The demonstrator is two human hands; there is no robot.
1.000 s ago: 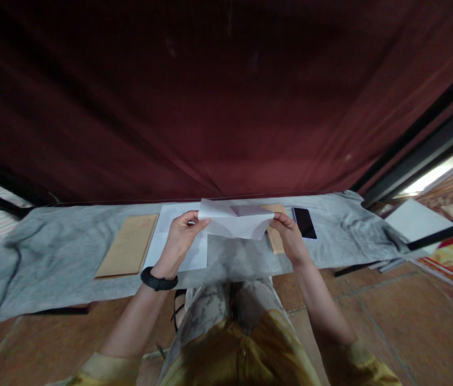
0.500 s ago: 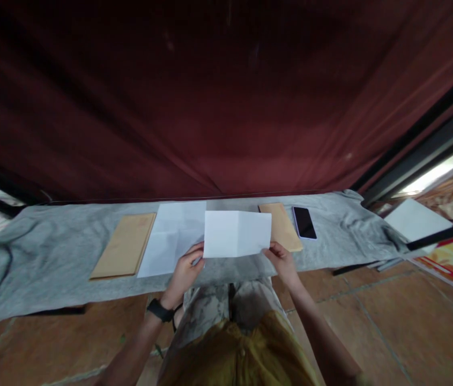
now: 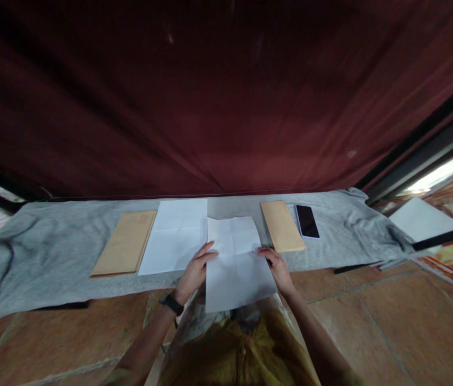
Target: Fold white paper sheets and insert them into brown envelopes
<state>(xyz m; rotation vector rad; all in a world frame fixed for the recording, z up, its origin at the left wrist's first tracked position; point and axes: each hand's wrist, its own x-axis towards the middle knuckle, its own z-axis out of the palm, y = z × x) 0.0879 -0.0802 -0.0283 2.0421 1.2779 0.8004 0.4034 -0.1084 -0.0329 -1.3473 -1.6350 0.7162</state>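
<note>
A creased white sheet of paper (image 3: 236,262) lies unfolded in front of me, its far half on the grey cloth (image 3: 49,246) and its near half hanging over my lap. My left hand (image 3: 196,271) pinches its left edge, and my right hand (image 3: 275,266) grips its right edge. A black band sits on my left wrist. A second white sheet (image 3: 176,236) lies flat just to the left of the held one.
A brown envelope (image 3: 126,242) lies at the left, and another brown envelope (image 3: 282,225) lies at the right next to a dark phone (image 3: 307,221). A dark red curtain (image 3: 210,96) hangs behind. More white paper (image 3: 421,219) sits at the far right. Tiled floor shows below.
The sheet was folded and held up in both hands; it has opened out to full length and come down onto the cloth and my lap. Both hands moved lower and nearer.
</note>
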